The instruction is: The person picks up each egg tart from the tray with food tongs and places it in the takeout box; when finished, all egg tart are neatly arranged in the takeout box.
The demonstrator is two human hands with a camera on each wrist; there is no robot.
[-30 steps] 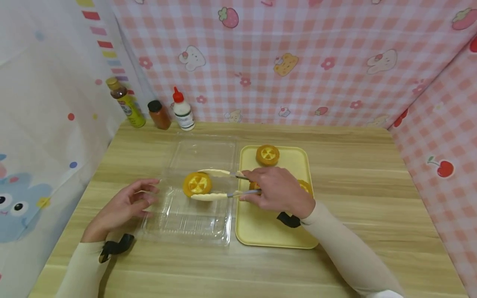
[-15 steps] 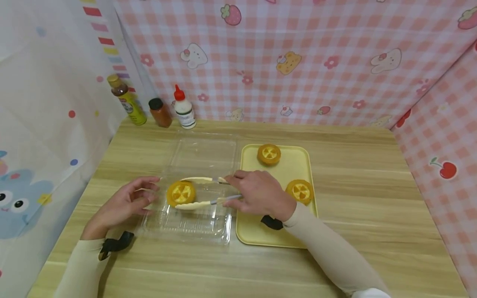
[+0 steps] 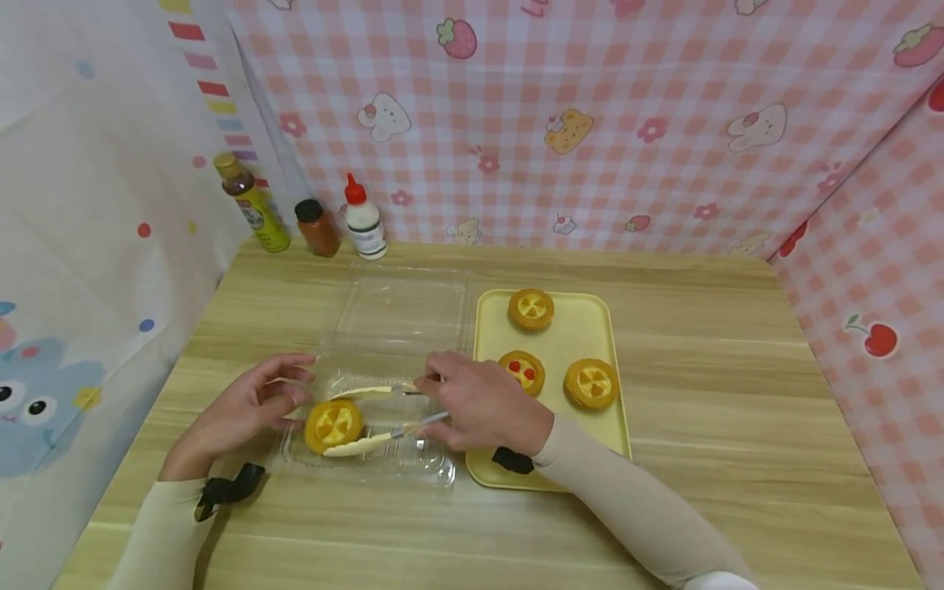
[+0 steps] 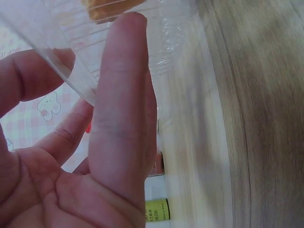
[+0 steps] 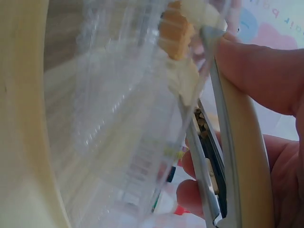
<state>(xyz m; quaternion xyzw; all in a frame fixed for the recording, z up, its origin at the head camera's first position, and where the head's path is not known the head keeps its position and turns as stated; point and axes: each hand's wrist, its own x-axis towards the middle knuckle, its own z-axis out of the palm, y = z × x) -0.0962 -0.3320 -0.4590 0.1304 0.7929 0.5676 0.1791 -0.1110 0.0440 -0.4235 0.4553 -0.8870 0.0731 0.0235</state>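
Observation:
In the head view my right hand point(image 3: 483, 401) grips a pair of tongs point(image 3: 361, 447) with cream-coloured tips. Between those tips is a round tart point(image 3: 334, 426) with a yellow and orange wedge pattern, over the left part of a clear plastic container point(image 3: 435, 471). The right wrist view shows thumb and fingers around the tongs' handles point(image 5: 244, 156). At the container's left edge, my left hand point(image 3: 247, 410) has loosely bent fingers; in the left wrist view its thumb point(image 4: 121, 95) lies against the clear wall. Whether the tart touches the container's floor cannot be told.
A yellow tray point(image 3: 549, 307) right of the container bears a red-dotted tart point(image 3: 525, 373) and two wedge-patterned ones, a rear tart point(image 3: 531, 309) and a right tart point(image 3: 592, 383). Along the back stand a yellow-green bottle point(image 3: 261, 213), an orange jar point(image 3: 317, 229) and a red-capped bottle point(image 3: 365, 225).
The right hand, tongs and tart have moved left and nearer the front of the container. The red-dotted tart on the tray has come into sight. My left hand stays in place.

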